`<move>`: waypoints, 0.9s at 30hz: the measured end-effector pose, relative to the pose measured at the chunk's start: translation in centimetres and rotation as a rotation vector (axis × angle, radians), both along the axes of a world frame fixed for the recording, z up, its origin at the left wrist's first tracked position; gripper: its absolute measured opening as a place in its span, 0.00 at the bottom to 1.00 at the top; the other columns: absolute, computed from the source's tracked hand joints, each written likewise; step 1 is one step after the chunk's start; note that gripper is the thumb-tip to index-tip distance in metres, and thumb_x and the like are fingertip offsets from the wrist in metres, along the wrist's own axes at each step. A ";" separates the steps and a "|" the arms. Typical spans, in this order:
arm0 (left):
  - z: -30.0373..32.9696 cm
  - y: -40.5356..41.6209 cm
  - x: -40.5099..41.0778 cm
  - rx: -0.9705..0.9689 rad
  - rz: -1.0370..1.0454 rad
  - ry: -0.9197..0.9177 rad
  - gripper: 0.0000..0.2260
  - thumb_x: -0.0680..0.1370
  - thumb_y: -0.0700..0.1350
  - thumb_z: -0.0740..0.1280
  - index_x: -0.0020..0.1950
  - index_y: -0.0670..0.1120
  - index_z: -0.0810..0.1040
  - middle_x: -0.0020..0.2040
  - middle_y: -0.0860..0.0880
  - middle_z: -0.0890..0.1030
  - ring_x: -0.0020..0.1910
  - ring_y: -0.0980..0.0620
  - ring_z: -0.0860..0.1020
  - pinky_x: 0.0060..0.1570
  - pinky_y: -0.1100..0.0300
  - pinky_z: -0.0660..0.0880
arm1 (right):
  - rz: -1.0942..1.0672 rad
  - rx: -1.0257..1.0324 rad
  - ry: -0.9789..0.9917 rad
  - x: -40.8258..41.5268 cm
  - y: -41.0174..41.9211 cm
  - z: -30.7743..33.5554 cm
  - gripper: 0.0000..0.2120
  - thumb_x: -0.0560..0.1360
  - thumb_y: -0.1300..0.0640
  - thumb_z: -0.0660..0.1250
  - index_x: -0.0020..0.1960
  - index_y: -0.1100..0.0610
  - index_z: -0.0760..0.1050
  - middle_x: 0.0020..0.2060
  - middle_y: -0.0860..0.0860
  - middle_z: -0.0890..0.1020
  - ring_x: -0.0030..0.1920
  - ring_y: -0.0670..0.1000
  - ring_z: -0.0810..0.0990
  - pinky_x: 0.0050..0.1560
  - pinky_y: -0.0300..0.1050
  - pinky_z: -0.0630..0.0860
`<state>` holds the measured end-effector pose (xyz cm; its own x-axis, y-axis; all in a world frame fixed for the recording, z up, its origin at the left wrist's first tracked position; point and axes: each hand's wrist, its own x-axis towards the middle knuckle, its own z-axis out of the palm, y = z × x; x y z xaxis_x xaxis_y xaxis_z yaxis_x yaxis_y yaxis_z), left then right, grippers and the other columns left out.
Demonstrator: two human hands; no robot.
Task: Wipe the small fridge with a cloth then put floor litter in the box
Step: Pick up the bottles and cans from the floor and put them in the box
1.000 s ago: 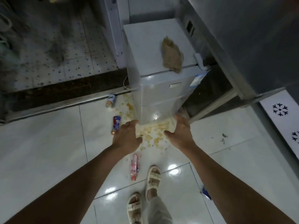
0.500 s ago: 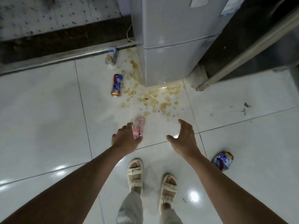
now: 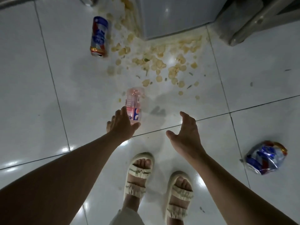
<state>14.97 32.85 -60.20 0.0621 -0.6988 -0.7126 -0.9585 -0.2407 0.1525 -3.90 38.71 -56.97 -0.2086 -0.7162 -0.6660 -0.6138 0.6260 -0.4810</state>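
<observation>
1. Head view, the change: a second ago both hands were up at the small fridge (image 3: 172,17); now the view has dropped to the floor and the fridge shows only as its bottom corner at the top edge. I judge the wiping over and the litter step begun.
2. Head view, the hands: the left hand (image 3: 121,125) reaches over the near end of the pink plastic bottle (image 3: 134,105), fingers spread and not yet closed on it (actual contact I cannot tell). The right hand (image 3: 186,133) hangs spread, holding nothing.
3. Head view, the room: a can (image 3: 99,37) lies well left of the fridge, scattered chips (image 3: 155,62) lie between, a crumpled wrapper (image 3: 266,157) lies far right. Bare tile surrounds the bottle. The box is not in view.
</observation>
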 end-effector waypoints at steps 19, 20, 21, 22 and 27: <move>-13.9 0.9 -2.3 -0.116 0.209 -0.043 0.43 0.74 0.46 0.69 0.75 0.52 0.39 0.64 0.35 0.66 0.57 0.32 0.73 0.54 0.42 0.73 | -0.082 -0.055 0.004 -2.7 3.9 -11.8 0.36 0.73 0.54 0.68 0.75 0.54 0.53 0.72 0.53 0.60 0.72 0.52 0.60 0.67 0.46 0.63; -13.4 1.2 -2.9 -0.120 0.175 -0.030 0.43 0.74 0.46 0.70 0.75 0.52 0.40 0.64 0.35 0.67 0.57 0.32 0.74 0.53 0.43 0.73 | -0.099 -0.054 0.003 -3.1 4.3 -11.4 0.36 0.73 0.54 0.68 0.75 0.55 0.53 0.72 0.53 0.60 0.72 0.52 0.59 0.67 0.45 0.63; -12.7 1.5 -3.7 -0.124 0.129 -0.015 0.43 0.74 0.46 0.70 0.75 0.52 0.40 0.64 0.35 0.67 0.57 0.32 0.74 0.52 0.43 0.73 | -0.116 -0.054 0.001 -3.6 4.7 -10.9 0.36 0.73 0.54 0.68 0.75 0.55 0.53 0.72 0.53 0.60 0.72 0.52 0.59 0.67 0.45 0.62; -12.0 1.8 -4.6 -0.125 0.072 0.002 0.43 0.73 0.46 0.70 0.75 0.52 0.41 0.63 0.35 0.67 0.57 0.33 0.74 0.52 0.44 0.73 | -0.136 -0.058 -0.002 -4.1 5.1 -10.3 0.36 0.73 0.55 0.68 0.75 0.55 0.53 0.72 0.53 0.60 0.72 0.52 0.59 0.67 0.44 0.62; -8.0 3.1 -10.6 -0.128 -0.206 0.086 0.43 0.73 0.49 0.70 0.75 0.51 0.42 0.63 0.36 0.68 0.56 0.37 0.75 0.49 0.48 0.74 | -0.332 -0.078 0.005 -7.8 8.3 -7.1 0.36 0.73 0.55 0.68 0.75 0.55 0.53 0.72 0.52 0.61 0.72 0.52 0.59 0.67 0.43 0.61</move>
<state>4.35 35.92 -68.19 -0.1481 -0.7755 -0.6137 -0.9676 -0.0146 0.2520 -11.69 46.98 -64.06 -0.4422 -0.6573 -0.6103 -0.3851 0.7537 -0.5326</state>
